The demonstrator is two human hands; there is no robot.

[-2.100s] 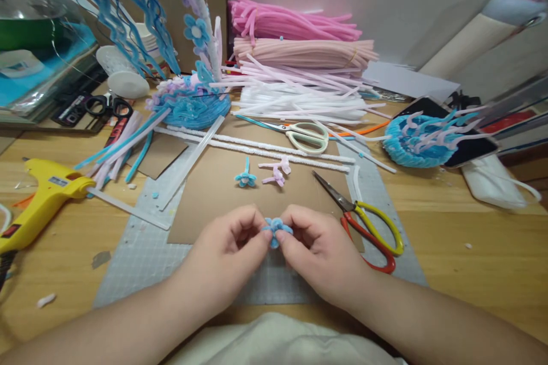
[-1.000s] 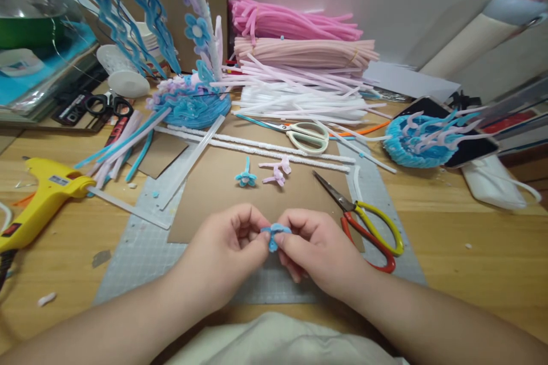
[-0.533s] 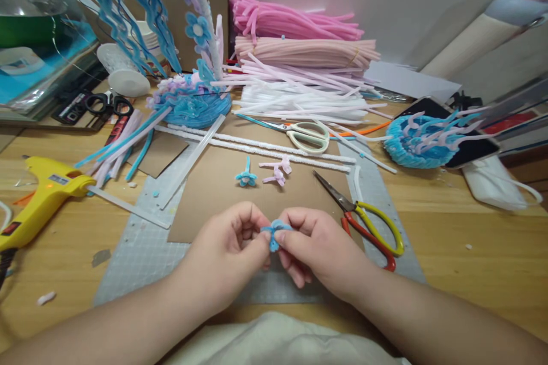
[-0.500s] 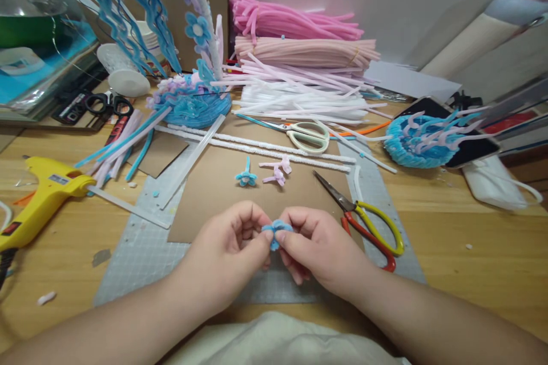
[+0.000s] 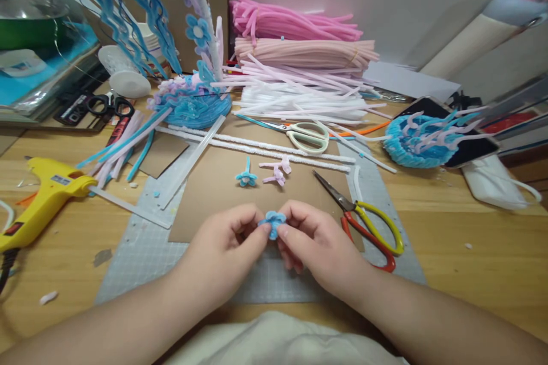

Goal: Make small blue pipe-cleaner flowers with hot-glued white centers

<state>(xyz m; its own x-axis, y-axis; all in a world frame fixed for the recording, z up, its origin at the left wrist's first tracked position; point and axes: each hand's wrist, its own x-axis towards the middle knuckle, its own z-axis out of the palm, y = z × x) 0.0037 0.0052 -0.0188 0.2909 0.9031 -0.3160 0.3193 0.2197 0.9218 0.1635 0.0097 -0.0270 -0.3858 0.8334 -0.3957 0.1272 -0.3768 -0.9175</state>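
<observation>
A small blue pipe-cleaner flower (image 5: 272, 221) is pinched between both hands above a brown card sheet (image 5: 222, 182). My left hand (image 5: 226, 254) grips its left side with fingers curled. My right hand (image 5: 317, 245) holds its right side, thumb and forefinger closed on it. Farther back on the card lie a finished blue flower (image 5: 246, 177) and a pale pink flower (image 5: 277, 171). Scissors with yellow and red handles (image 5: 368, 228) rest just right of my right hand.
A yellow glue gun (image 5: 38, 202) lies at the left on the wooden table. Stacks of pink and white pipe cleaners (image 5: 299, 68), cream scissors (image 5: 306, 134), black scissors (image 5: 105, 105), a blue fringed piece (image 5: 417, 137) and a tall blue decoration (image 5: 188, 97) crowd the back.
Both hands have lifted the blue flower slightly up and away from me, and it now faces the camera more fully. Nothing else on the table has moved.
</observation>
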